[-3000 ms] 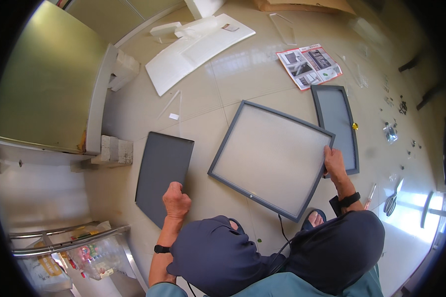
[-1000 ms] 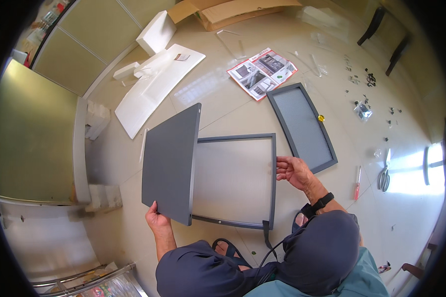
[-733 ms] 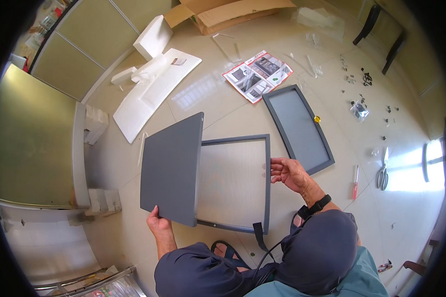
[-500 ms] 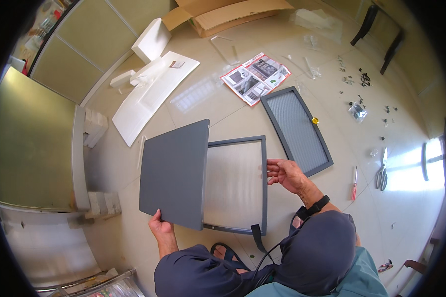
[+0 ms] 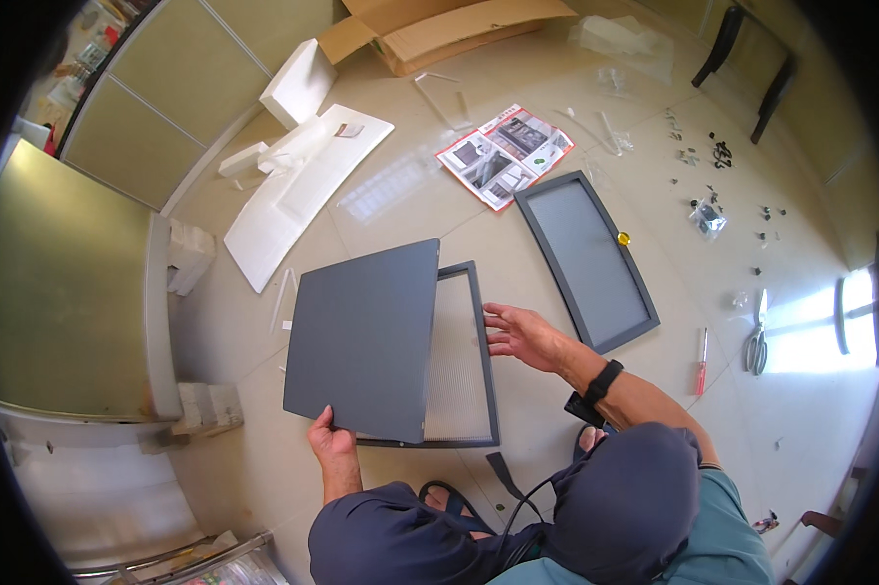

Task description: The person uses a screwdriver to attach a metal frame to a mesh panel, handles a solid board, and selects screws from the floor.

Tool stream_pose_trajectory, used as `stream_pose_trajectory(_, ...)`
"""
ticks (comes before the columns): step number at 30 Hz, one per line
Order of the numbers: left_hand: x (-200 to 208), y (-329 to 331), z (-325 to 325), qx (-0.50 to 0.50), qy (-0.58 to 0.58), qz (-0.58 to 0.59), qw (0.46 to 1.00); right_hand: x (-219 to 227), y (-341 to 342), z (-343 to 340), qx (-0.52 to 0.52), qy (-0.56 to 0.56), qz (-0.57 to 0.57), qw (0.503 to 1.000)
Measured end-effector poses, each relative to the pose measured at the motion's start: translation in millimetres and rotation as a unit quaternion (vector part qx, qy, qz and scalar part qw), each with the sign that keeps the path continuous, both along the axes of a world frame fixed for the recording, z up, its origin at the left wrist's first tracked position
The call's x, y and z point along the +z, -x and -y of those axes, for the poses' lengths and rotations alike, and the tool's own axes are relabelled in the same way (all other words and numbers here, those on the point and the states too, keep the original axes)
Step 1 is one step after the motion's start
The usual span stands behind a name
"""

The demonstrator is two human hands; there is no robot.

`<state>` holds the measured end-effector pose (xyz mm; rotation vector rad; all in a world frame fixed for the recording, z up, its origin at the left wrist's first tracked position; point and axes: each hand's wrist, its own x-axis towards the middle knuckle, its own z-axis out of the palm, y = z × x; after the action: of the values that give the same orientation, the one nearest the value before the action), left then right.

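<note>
My left hand is closed on the lower edge of a flat dark grey panel, thumb on top and fingers mostly hidden. The panel lies tilted over a grey-framed panel with a pale, ribbed translucent sheet, covering most of it. Its right side and part of its bottom edge stay visible. With fingers stretched out, my right hand touches the right side of that frame. Farther right on the floor lies a narrower grey-framed door with a yellow knob.
A printed sheet and white foam pieces lie beyond the panels. A cardboard box stands at the back. On the right are a screwdriver, scissors and scattered small hardware. A cabinet stands left.
The framed panel has shifted left under the grey panel, so less of it shows. My right hand moved left with it. The grey panel and my left hand moved slightly right.
</note>
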<state>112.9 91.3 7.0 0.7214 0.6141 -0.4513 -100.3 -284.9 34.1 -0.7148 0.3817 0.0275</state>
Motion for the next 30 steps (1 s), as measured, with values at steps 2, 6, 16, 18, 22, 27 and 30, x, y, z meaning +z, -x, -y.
stream_pose_trajectory(2, -4.9, 2.1, 8.0, -0.010, 0.007, 0.009, 1.000, -5.6, -14.4, 0.9, 0.005, 0.010, -0.023, 1.000)
stream_pose_trajectory(6, -10.3, 10.2, 15.6, -0.019, -0.016, 0.016, 1.000, -21.7, -26.0, -1.3, 0.004, -0.008, -0.023, 1.000)
stream_pose_trajectory(16, -17.3, 53.4, 22.3, -0.015, -0.012, 0.006, 1.000, -17.9, -32.4, -5.8, 0.005, -0.001, -0.009, 1.000)
stream_pose_trajectory(18, -24.7, 61.7, 18.4, -0.006, -0.004, -0.009, 1.000, -20.7, -32.6, -6.7, 0.002, 0.000, -0.014, 1.000)
stream_pose_trajectory(22, -36.8, 72.8, 9.1, 0.016, 0.011, -0.043, 0.999, -25.4, -33.2, -7.9, 0.014, -0.003, -0.010, 1.000)
stream_pose_trajectory(27, -39.0, 79.1, 6.0, 0.002, 0.012, -0.042, 0.999, -30.7, -36.2, -7.8, 0.027, 0.012, -0.011, 1.000)
stream_pose_trajectory(30, -34.2, 80.3, -0.8, -0.043, -0.028, -0.013, 0.999, -29.0, -38.4, -9.7, 0.036, 0.021, -0.011, 0.999)
